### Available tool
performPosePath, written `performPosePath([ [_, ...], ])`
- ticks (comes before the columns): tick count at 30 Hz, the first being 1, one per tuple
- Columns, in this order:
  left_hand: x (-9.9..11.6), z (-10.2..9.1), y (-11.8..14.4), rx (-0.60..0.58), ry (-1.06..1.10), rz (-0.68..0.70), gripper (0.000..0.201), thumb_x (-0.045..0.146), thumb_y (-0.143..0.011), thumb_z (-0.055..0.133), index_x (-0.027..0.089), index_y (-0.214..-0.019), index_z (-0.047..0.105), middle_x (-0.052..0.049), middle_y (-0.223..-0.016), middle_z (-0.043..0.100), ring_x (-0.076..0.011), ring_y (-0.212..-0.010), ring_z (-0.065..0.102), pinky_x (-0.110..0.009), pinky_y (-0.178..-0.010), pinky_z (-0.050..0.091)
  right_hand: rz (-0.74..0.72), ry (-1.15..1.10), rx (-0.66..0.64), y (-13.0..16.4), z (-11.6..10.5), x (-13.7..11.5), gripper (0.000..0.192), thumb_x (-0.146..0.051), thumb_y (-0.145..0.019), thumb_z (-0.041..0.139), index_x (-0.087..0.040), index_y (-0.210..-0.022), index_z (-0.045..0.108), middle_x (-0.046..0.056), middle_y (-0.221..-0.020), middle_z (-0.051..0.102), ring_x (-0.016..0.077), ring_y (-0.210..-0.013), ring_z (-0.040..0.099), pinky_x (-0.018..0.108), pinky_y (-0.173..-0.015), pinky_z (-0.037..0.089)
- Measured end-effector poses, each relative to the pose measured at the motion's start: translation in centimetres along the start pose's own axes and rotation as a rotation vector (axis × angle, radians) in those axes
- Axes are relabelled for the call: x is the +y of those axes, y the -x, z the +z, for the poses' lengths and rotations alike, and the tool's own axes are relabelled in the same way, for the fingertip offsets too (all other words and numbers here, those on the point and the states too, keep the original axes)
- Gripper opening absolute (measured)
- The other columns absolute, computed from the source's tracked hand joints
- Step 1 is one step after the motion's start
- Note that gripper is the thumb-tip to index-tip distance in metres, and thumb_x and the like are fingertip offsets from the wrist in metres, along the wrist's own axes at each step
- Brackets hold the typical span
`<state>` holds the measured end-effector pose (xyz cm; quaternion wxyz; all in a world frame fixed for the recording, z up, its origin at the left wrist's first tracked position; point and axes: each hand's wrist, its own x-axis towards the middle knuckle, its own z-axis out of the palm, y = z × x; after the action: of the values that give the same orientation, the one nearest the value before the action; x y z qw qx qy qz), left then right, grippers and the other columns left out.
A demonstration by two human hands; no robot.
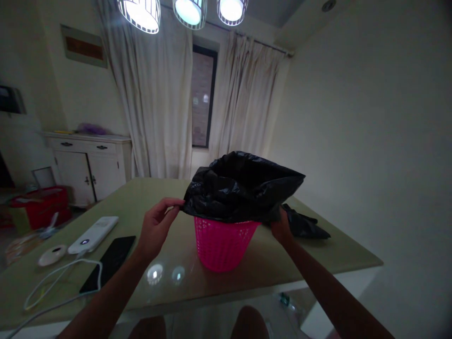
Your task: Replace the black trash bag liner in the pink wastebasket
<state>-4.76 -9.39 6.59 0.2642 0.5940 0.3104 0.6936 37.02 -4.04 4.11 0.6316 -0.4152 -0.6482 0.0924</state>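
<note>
Pinched in the left hand [155, 227]: the edge of a black bag [226, 195], draped over the top of a pink basket [224, 247].
Left forearm [115, 285] slants up from lower left, thumb and forefinger closed on the bag's left corner. Right forearm [328, 282] reaches in from lower right, the right hand [281, 229] at the bag's right side, fingers hidden, so its grip cannot be told. The basket stands upright on a table [160, 193].
</note>
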Motion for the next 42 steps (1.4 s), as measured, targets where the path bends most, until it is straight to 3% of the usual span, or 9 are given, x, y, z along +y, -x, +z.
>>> performPosePath([
  [5,0.0,-0.2,0.1,-0.169,-0.257,0.256,0.036,0.046,-0.088,0.091,0.028,-0.118,0.083,-0.006,-0.114,0.072,-0.0229,-0.109,0.070,-0.035,-0.099,0.056,-0.171,0.130,0.016,1.1,0.6,1.2,0.037,-0.044,-0.100,0.052,-0.019,-0.101,0.078,0.011,-0.102,0.082,0.0286,-0.092,0.077,0.043,-0.089,0.064],
  [8,-0.4,-0.4,0.0,-0.141,-0.443,0.398,0.018,0.041,-0.097,0.082,0.025,-0.106,0.082,-0.006,-0.105,0.072,-0.0220,-0.103,0.068,-0.034,-0.094,0.056,-0.246,0.241,-0.098,1.8,1.3,1.4,0.031,-0.036,-0.098,0.050,-0.019,-0.097,0.076,0.011,-0.098,0.081,0.0279,-0.089,0.076,0.041,-0.087,0.064],
  [11,-0.5,-0.3,0.3,-0.097,-0.481,0.478,0.018,0.032,-0.108,0.065,0.022,-0.097,0.077,-0.005,-0.099,0.071,-0.0193,-0.096,0.067,-0.031,-0.088,0.054,-0.257,0.313,-0.204,2.8,2.1,1.5,0.036,-0.032,-0.102,0.042,-0.020,-0.097,0.075,0.013,-0.103,0.079,0.0266,-0.094,0.076,0.039,-0.092,0.064],
  [16,1.4,0.6,1.6,-0.185,-0.406,0.552,0.027,0.029,-0.112,0.057,0.022,-0.090,0.071,-0.004,-0.097,0.069,-0.0170,-0.094,0.067,-0.027,-0.084,0.053,-0.280,0.379,-0.265,4.4,2.8,2.3,0.041,-0.026,-0.106,0.036,-0.019,-0.108,0.076,0.016,-0.109,0.078,0.0274,-0.102,0.075,0.039,-0.096,0.062],
  [22,1.6,1.2,2.3,-0.393,-0.422,0.498,0.024,0.033,-0.110,0.065,0.023,-0.090,0.074,-0.002,-0.090,0.071,-0.0172,-0.088,0.065,-0.028,-0.084,0.051,-0.324,0.479,-0.418,5.5,3.2,3.7,0.043,-0.019,-0.104,0.035,-0.017,-0.104,0.077,0.015,-0.108,0.080,0.0277,-0.116,0.075,0.041,-0.107,0.060],
  [29,-2.9,0.5,3.2,-0.534,-0.501,0.408,0.027,0.033,-0.106,0.068,0.025,-0.081,0.075,-0.005,-0.085,0.076,-0.0226,-0.087,0.069,-0.034,-0.081,0.053,-0.208,0.585,-0.619,7.6,3.9,5.6,0.044,-0.025,-0.098,0.053,-0.013,-0.131,0.080,0.020,-0.134,0.076,0.0370,-0.136,0.068,0.054,-0.124,0.051],
  [34,-6.8,-1.0,5.2,-0.667,-0.650,0.193,0.023,0.041,-0.102,0.068,0.028,-0.087,0.081,-0.008,-0.094,0.080,-0.0262,-0.093,0.073,-0.039,-0.087,0.056,-0.026,0.517,-0.617,10.5,4.6,7.3,0.053,-0.028,-0.097,0.055,-0.014,-0.144,0.075,0.019,-0.152,0.067,0.0390,-0.144,0.063,0.054,-0.125,0.049],
  [38,-10.2,-2.4,4.3,-0.581,-0.672,0.011,0.021,0.040,-0.087,0.067,0.030,-0.093,0.084,-0.009,-0.110,0.083,-0.0324,-0.107,0.075,-0.048,-0.102,0.055,0.058,0.538,-0.587,10.5,4.7,6.3,0.051,-0.019,-0.094,0.054,-0.016,-0.139,0.078,0.019,-0.151,0.068,0.0381,-0.144,0.062,0.054,-0.125,0.049],
  [42,-12.5,-1.5,0.5,-0.263,-0.496,-0.183,0.030,0.040,-0.080,0.054,0.024,-0.092,0.078,-0.010,-0.105,0.083,-0.0330,-0.107,0.075,-0.048,-0.102,0.057,0.101,0.581,-0.601,9.9,4.6,5.7,0.056,-0.018,-0.092,0.054,-0.012,-0.144,0.074,0.022,-0.152,0.066,0.0386,-0.148,0.058,0.056,-0.127,0.046],
])
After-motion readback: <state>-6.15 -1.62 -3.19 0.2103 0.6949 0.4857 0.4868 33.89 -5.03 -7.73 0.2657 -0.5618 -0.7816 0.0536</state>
